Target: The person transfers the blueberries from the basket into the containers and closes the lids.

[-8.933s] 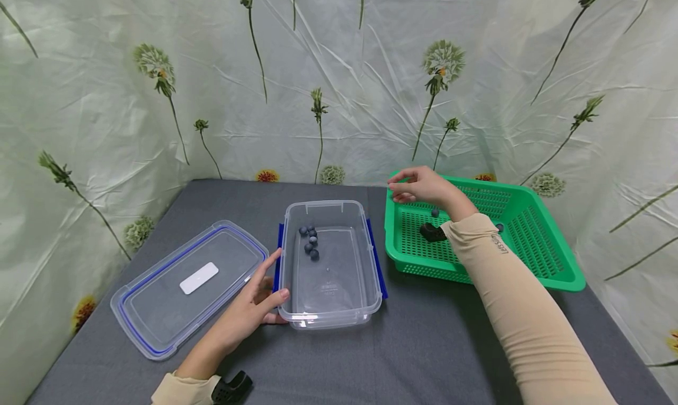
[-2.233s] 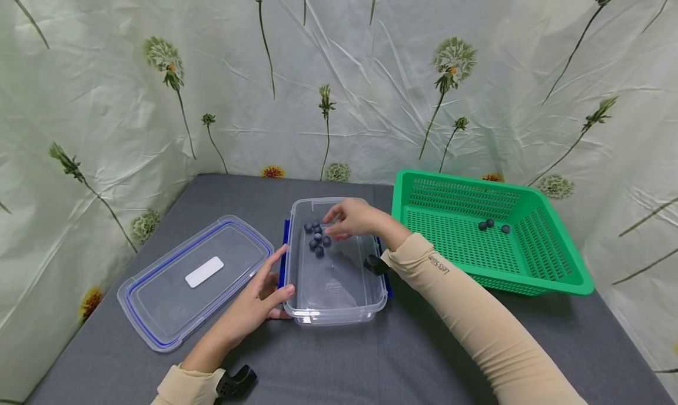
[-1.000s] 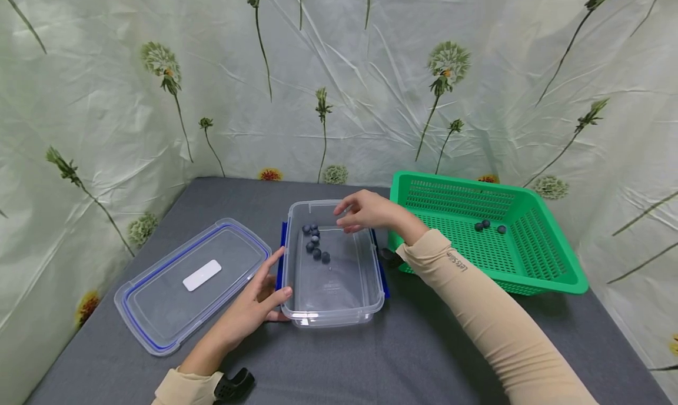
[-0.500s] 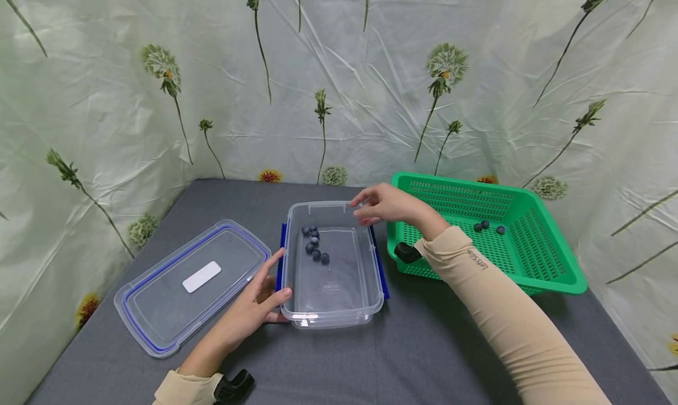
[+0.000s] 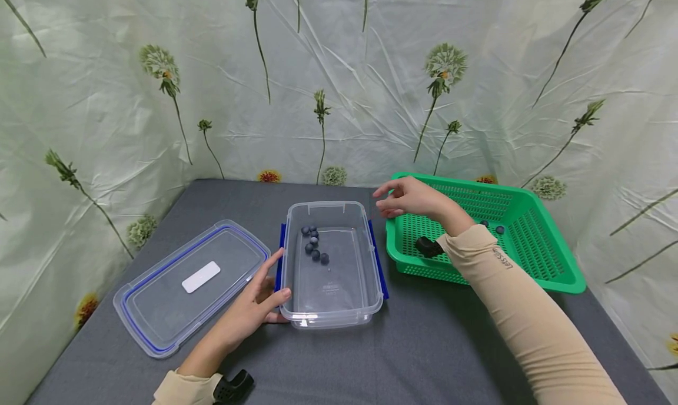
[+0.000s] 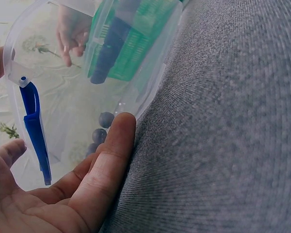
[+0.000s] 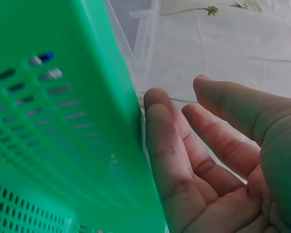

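Note:
My left hand (image 5: pixel 253 302) rests against the left side of a clear plastic food container (image 5: pixel 331 296) with blue clips. Its fingers lie fairly straight along the wall in the left wrist view, the thumb at the rim. Several blueberries (image 5: pixel 315 255) sit in the container's left half. Over the left end of a green plastic basket (image 5: pixel 553 249) hovers my right hand (image 5: pixel 415 198). The right wrist view shows its fingers (image 7: pixel 167 160) relaxed, with nothing between them, beside the basket wall. Inside the basket a blueberry (image 5: pixel 500 230) shows, another partly hidden by my right arm.
The container's lid (image 5: pixel 159 314), blue-sealed with a white label (image 5: pixel 201 276), lies flat on the grey cloth (image 5: pixel 339 369) at the left. Behind the table hangs a curtain (image 5: pixel 360 99) printed with dandelions.
One more blueberry lies in the container than 8.9 s ago, and one has left the basket's left part. My right hand has moved right, from the container to the basket. The left hand stays put.

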Motion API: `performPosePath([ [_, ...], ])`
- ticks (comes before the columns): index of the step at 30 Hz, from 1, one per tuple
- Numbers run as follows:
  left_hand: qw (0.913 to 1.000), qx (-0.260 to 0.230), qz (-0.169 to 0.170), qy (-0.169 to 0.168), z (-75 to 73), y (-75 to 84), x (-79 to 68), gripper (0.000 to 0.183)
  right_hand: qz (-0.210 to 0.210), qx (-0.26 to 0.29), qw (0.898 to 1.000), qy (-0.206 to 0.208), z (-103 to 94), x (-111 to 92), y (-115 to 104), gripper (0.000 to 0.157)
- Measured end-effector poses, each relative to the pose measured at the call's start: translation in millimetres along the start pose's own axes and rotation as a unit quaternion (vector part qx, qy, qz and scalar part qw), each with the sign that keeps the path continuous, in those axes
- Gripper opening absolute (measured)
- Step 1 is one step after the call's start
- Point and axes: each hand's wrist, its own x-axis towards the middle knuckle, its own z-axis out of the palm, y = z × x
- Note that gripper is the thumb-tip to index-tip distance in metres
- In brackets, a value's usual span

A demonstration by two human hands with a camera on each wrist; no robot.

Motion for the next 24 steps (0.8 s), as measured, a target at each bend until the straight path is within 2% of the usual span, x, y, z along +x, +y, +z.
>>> performPosePath([
  [13,1.0,-0.002,-0.005,0.005,0.4,1.7,0.3,0.078,0.026,0.024,0.999,0.025,-28.7,-18.7,19.5,0.048],
  [24,0.9999,-0.006,-0.007,0.005,1.7,2.0,-0.6,0.077,0.073,0.028,0.995,0.054,-59.2,-33.1,56.0,0.053],
])
